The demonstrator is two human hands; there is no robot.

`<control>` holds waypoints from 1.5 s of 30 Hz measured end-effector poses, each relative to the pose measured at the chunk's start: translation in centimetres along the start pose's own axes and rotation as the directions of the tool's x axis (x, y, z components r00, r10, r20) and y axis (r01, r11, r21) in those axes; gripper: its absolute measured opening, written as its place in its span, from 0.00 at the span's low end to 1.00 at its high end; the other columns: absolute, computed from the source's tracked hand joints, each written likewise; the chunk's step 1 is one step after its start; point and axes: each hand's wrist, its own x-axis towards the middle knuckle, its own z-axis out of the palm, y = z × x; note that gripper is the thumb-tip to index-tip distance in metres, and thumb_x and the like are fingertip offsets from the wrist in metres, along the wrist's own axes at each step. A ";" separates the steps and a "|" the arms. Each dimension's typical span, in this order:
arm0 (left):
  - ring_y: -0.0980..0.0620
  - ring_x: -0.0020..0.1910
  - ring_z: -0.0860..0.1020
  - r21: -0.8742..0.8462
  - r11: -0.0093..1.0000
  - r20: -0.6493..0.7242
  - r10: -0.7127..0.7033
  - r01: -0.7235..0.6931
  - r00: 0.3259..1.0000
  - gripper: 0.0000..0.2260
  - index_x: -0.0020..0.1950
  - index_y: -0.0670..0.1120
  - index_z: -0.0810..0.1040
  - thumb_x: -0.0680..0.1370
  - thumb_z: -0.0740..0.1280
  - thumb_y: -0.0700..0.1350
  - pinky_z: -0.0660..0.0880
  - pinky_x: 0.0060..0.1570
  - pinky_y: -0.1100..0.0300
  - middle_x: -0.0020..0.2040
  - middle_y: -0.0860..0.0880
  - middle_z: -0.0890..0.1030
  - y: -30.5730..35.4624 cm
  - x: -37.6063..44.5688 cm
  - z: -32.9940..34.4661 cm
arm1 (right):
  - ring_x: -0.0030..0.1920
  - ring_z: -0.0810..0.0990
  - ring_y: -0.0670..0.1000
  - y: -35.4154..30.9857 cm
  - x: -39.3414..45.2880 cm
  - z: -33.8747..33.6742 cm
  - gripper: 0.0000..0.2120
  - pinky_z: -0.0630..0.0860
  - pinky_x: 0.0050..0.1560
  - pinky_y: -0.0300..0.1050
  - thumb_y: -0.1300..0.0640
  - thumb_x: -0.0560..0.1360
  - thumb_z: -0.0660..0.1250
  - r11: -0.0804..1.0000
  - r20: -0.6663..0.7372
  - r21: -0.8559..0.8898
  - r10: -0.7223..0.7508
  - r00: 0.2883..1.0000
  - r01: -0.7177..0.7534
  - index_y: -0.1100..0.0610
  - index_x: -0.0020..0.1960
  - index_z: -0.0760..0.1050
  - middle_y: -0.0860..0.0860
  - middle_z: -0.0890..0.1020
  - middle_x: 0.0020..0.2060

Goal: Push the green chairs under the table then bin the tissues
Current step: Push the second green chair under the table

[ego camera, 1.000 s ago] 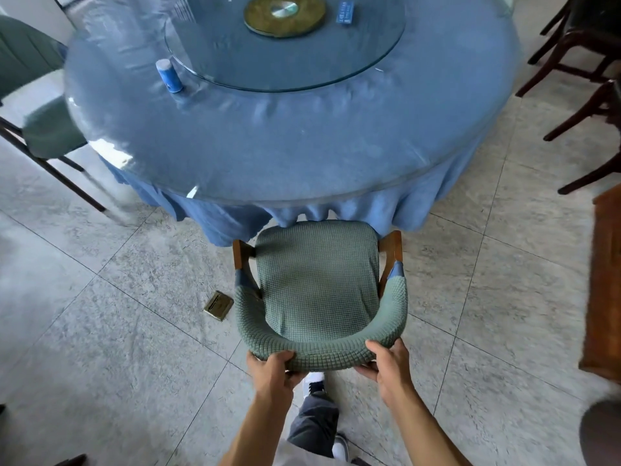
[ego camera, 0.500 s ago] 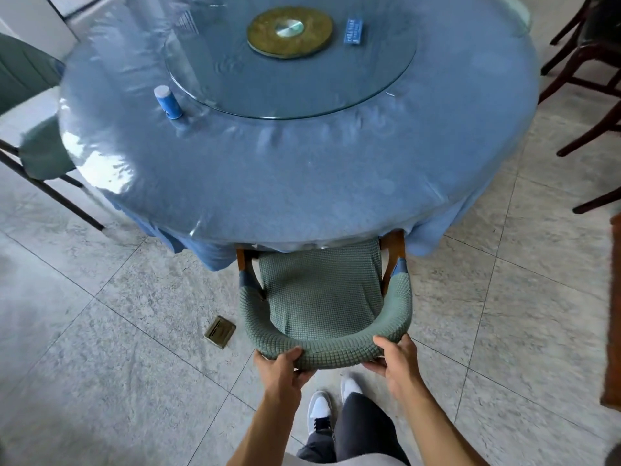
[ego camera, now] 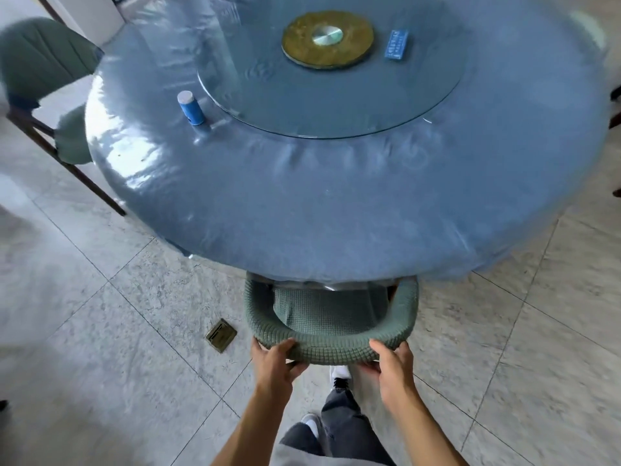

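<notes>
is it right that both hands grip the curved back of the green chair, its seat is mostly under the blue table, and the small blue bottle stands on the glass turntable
Not quite. The head view shows the small blue bottle standing on the blue table beside the glass turntable, not on it. The rest holds: the left hand and right hand grip the green chair by its curved back, its seat mostly under the table.

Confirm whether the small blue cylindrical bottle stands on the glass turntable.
No, the small blue cylindrical bottle stands on the blue tablecloth, beside the glass turntable.
</notes>
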 end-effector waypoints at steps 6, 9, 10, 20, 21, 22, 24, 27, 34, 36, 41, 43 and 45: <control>0.35 0.48 0.81 -0.103 0.994 0.057 0.024 -0.018 0.998 0.17 0.62 0.49 0.69 0.77 0.61 0.32 0.79 0.45 0.32 0.53 0.38 0.77 1.8 1.6 2.2 | 0.53 0.82 0.62 -2.9 1.4 2.0 0.18 0.83 0.42 0.59 0.68 0.75 0.67 0.999 0.036 -0.025 0.037 0.999 -0.036 0.61 0.63 0.69 0.61 0.79 0.56; 0.37 0.45 0.81 -0.110 0.994 0.101 0.033 -0.021 0.994 0.19 0.63 0.48 0.68 0.77 0.58 0.30 0.77 0.47 0.29 0.51 0.37 0.77 2.5 2.7 2.9 | 0.53 0.81 0.63 -4.2 2.2 2.9 0.18 0.83 0.43 0.59 0.67 0.76 0.67 0.998 0.029 -0.041 0.050 0.998 -0.049 0.62 0.64 0.69 0.62 0.79 0.57; 0.38 0.44 0.81 -0.112 0.993 0.112 0.034 -0.022 0.993 0.21 0.65 0.49 0.67 0.77 0.58 0.29 0.78 0.48 0.30 0.52 0.37 0.76 2.6 3.0 3.1 | 0.53 0.81 0.63 -4.5 2.5 3.1 0.18 0.83 0.43 0.59 0.68 0.76 0.66 0.998 0.030 -0.044 0.053 0.998 -0.052 0.62 0.64 0.69 0.63 0.79 0.57; 0.32 0.59 0.79 -0.017 0.998 0.191 0.067 -0.065 0.979 0.20 0.65 0.49 0.65 0.78 0.63 0.30 0.77 0.52 0.32 0.64 0.34 0.74 3.4 4.6 4.7 | 0.56 0.80 0.67 -7.1 5.0 4.7 0.17 0.82 0.44 0.61 0.66 0.77 0.66 0.994 -0.021 -0.067 0.089 0.996 -0.090 0.64 0.64 0.69 0.66 0.78 0.59; 0.33 0.58 0.80 -0.008 0.998 0.179 0.056 -0.056 0.982 0.21 0.66 0.49 0.66 0.77 0.66 0.32 0.80 0.50 0.35 0.63 0.35 0.75 3.6 4.7 5.0 | 0.56 0.80 0.67 -7.3 5.2 4.8 0.17 0.83 0.43 0.60 0.66 0.77 0.67 0.994 -0.023 -0.066 0.088 0.996 -0.089 0.64 0.64 0.69 0.66 0.78 0.58; 0.35 0.56 0.81 0.000 0.999 0.173 0.049 -0.050 0.984 0.22 0.66 0.50 0.67 0.77 0.68 0.33 0.81 0.47 0.38 0.63 0.36 0.76 3.8 4.7 5.2 | 0.56 0.80 0.67 -7.6 5.3 4.8 0.17 0.83 0.42 0.59 0.66 0.77 0.67 0.994 -0.022 -0.062 0.085 0.996 -0.087 0.64 0.64 0.69 0.66 0.79 0.58; 0.36 0.55 0.81 0.007 0.999 0.174 0.049 -0.051 0.984 0.24 0.67 0.49 0.68 0.76 0.70 0.34 0.82 0.45 0.41 0.63 0.36 0.76 4.1 4.8 5.7 | 0.56 0.80 0.67 -8.1 5.6 5.1 0.16 0.83 0.40 0.58 0.66 0.77 0.67 0.994 -0.019 -0.065 0.083 0.996 -0.084 0.65 0.63 0.69 0.66 0.79 0.57; 0.36 0.55 0.81 0.011 0.999 0.176 0.051 -0.053 0.983 0.27 0.72 0.47 0.66 0.76 0.70 0.34 0.82 0.44 0.42 0.64 0.35 0.76 4.4 4.7 6.1 | 0.55 0.80 0.67 -8.5 5.9 5.3 0.15 0.82 0.43 0.60 0.66 0.77 0.67 0.993 -0.024 -0.085 0.077 0.997 -0.079 0.66 0.62 0.69 0.67 0.79 0.56; 0.36 0.54 0.82 -0.001 0.999 0.161 0.050 -0.051 0.986 0.31 0.75 0.48 0.64 0.76 0.71 0.35 0.82 0.44 0.42 0.63 0.37 0.77 4.5 4.3 6.4 | 0.56 0.80 0.67 -8.6 5.8 5.3 0.16 0.82 0.44 0.62 0.66 0.77 0.67 0.993 -0.019 -0.089 0.078 0.997 -0.079 0.66 0.62 0.69 0.68 0.79 0.56; 0.36 0.55 0.82 -0.005 0.999 0.165 0.051 -0.051 0.985 0.30 0.75 0.47 0.64 0.76 0.71 0.35 0.82 0.45 0.42 0.64 0.37 0.76 4.5 4.2 6.4 | 0.56 0.80 0.68 -8.7 5.8 5.3 0.16 0.82 0.44 0.61 0.66 0.77 0.67 0.993 -0.015 -0.081 0.084 0.996 -0.085 0.66 0.63 0.69 0.67 0.79 0.57; 0.36 0.54 0.82 -0.054 0.999 0.147 0.018 -0.010 0.989 0.33 0.77 0.53 0.57 0.78 0.66 0.33 0.83 0.43 0.44 0.63 0.33 0.76 4.4 4.0 6.5 | 0.57 0.80 0.67 -8.6 5.5 5.1 0.17 0.82 0.43 0.59 0.66 0.77 0.67 0.995 -0.002 -0.049 0.087 0.996 -0.087 0.63 0.64 0.69 0.65 0.79 0.57; 0.35 0.54 0.81 -0.076 0.997 0.128 -0.007 0.017 0.992 0.35 0.77 0.57 0.53 0.79 0.64 0.32 0.83 0.43 0.46 0.63 0.32 0.76 4.4 4.0 6.5 | 0.57 0.80 0.66 -8.5 5.4 4.9 0.16 0.82 0.44 0.59 0.65 0.77 0.67 0.995 0.007 -0.048 0.088 0.996 -0.087 0.63 0.63 0.70 0.64 0.80 0.56; 0.34 0.54 0.81 -0.079 0.997 0.104 -0.004 0.012 0.995 0.33 0.77 0.56 0.55 0.80 0.63 0.32 0.81 0.44 0.46 0.61 0.33 0.77 4.5 3.8 6.3 | 0.55 0.80 0.64 -8.6 5.4 4.7 0.13 0.82 0.45 0.57 0.65 0.77 0.66 0.994 -0.008 -0.070 0.078 0.997 -0.079 0.63 0.61 0.71 0.64 0.80 0.54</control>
